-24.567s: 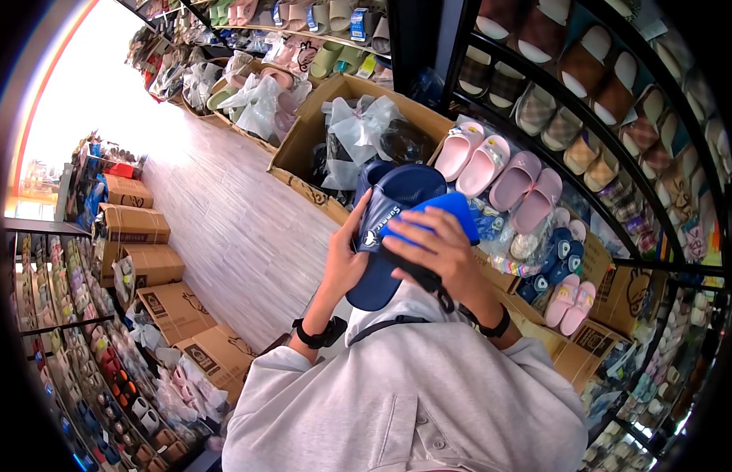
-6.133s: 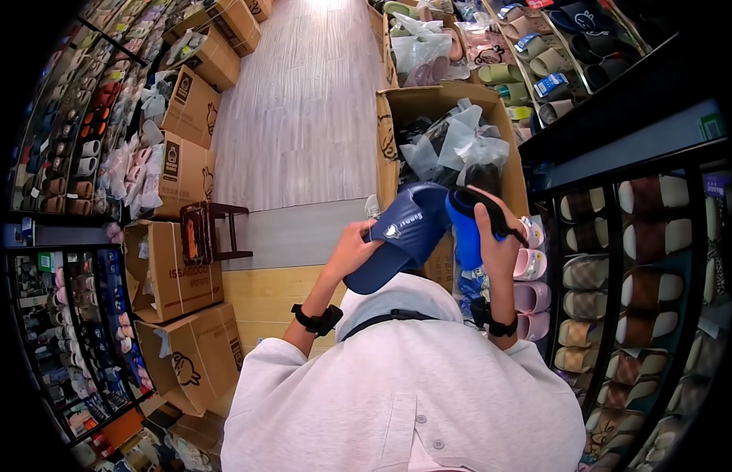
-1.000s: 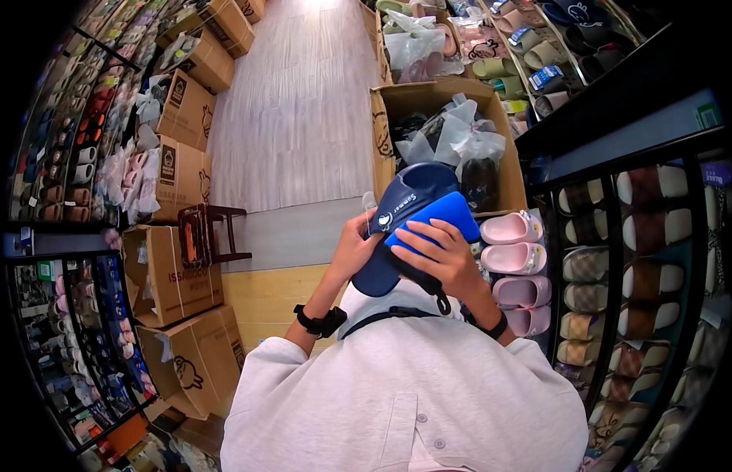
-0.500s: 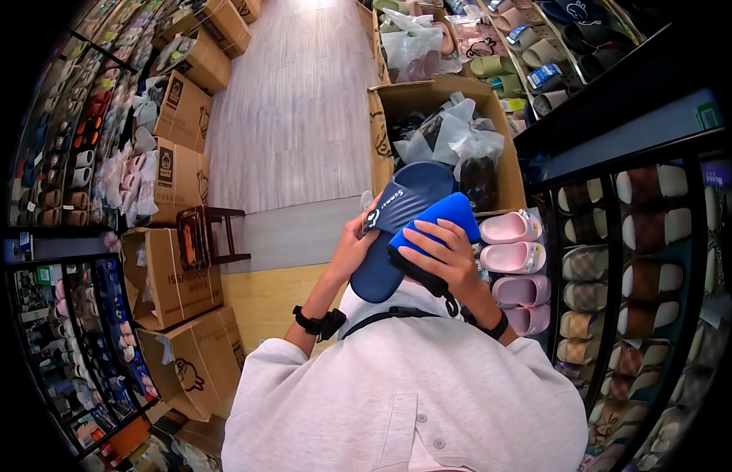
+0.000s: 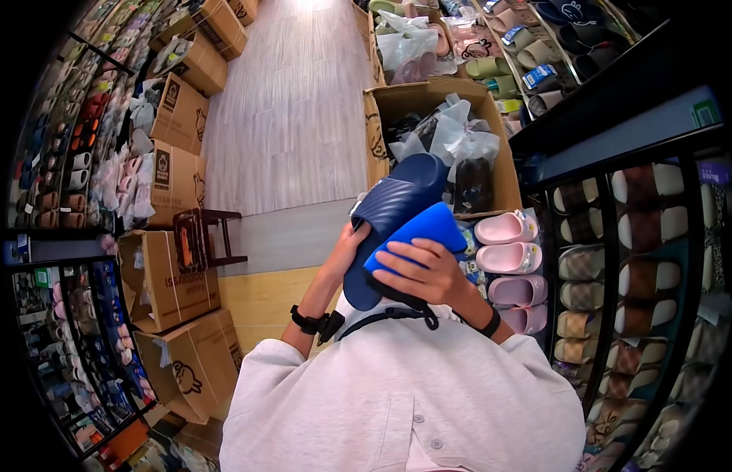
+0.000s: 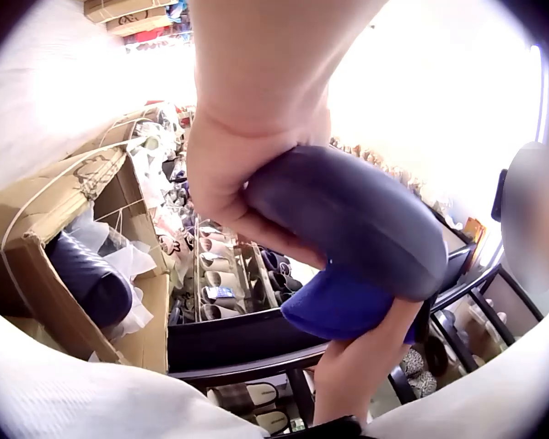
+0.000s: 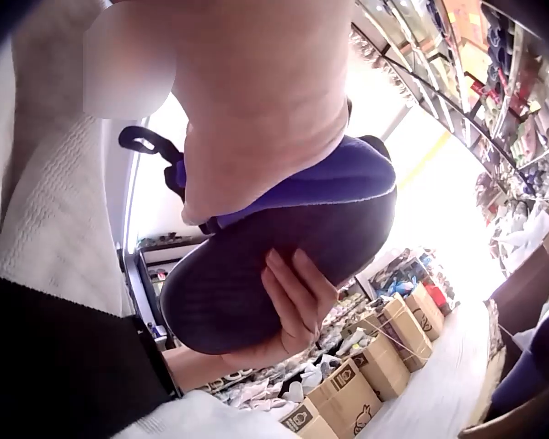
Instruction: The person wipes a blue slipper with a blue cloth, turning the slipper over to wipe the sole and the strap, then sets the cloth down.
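A navy, foam-like slide slipper with ridged strap (image 5: 397, 197), probably light and flexible, is before the person's torso (image 5: 401, 377); its side edge, pinched by the left hand (image 5: 346, 252), seems a secure hold. The right hand (image 5: 425, 272) grips a bright-blue, black-strapped pad (image 5: 427, 228) against it, near a brown cardboard box (image 5: 403, 96).

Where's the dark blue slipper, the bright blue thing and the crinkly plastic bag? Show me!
Dark blue slipper (image 5: 396, 203): head view, on its ribbed strap.
Bright blue thing (image 5: 427, 226): head view, on its flat top side.
Crinkly plastic bag (image 5: 458, 140): head view, on its whitish see-through folds.
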The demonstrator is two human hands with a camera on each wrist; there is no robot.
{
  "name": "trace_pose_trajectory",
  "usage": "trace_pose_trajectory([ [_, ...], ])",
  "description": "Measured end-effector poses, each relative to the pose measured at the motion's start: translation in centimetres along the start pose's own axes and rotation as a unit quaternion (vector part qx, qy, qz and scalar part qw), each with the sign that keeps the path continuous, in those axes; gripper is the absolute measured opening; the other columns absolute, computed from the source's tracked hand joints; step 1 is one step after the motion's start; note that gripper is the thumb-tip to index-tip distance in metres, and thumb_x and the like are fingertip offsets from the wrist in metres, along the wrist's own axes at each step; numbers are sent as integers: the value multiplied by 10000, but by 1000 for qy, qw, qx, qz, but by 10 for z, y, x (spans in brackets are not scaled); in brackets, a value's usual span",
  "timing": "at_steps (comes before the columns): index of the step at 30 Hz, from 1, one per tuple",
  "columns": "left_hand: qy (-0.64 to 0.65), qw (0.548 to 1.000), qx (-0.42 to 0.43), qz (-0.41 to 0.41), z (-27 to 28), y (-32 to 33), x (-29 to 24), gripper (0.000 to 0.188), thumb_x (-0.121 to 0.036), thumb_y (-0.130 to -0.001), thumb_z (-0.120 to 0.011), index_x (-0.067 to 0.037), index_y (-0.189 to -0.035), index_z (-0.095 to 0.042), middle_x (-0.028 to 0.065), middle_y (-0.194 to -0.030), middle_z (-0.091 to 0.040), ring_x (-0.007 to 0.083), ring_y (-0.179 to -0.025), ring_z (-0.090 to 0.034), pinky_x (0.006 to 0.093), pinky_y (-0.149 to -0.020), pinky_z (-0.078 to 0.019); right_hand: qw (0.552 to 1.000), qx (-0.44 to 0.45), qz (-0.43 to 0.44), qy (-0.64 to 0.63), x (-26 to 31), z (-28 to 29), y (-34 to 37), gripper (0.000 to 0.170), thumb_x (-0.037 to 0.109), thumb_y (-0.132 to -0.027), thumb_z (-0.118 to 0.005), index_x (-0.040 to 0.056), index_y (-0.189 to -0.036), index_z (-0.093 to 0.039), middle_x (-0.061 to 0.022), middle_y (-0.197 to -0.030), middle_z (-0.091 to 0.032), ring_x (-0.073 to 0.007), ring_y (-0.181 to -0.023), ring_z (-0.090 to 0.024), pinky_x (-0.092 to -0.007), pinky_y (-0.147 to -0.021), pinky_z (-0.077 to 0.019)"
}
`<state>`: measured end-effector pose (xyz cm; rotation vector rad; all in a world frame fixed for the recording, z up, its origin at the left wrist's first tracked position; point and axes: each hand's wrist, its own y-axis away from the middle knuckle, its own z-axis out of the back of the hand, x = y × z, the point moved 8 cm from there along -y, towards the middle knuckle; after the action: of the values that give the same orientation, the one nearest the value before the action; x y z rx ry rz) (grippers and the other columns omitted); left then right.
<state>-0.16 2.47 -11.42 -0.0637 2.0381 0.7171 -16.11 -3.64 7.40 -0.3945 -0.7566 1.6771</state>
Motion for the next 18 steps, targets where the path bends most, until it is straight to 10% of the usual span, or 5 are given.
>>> trace_pose_trajectory([
  [5,37,999,15,3,-1,6,-6,593,-297,-1117,-633,-23,-1610,-450,150,-1518,-625,236,-1324,-674,402,-1131,-568,999,-18,-34,1,-26,6,5,352,128,-1011,-654,160,-1339,-779,-42,-1430,-745,-231,-1351,-676,-412,-1147,-499],
  [11,30,999,23,26,-3,10,-9,613,-283,-1124,-629,-26,-1635,-409,154,-1497,-640,238,-1295,-699,383,-1098,-601,967,-100,-233,14,-68,18,3,588,133,-802,-907,70,-1367,-760,-148,-1463,-710,-379,-1378,-637,-536,-1153,-476],
  [18,67,997,-9,23,-1,10,-10,613,-417,-1124,-658,-3,-1556,-522,140,-1462,-665,211,-1277,-689,375,-1074,-587,999,-15,-30,-5,-3,-7,-10,345,195,-996,-696,154,-1325,-793,-48,-1429,-737,-236,-1356,-673,-429,-1138,-519],
])
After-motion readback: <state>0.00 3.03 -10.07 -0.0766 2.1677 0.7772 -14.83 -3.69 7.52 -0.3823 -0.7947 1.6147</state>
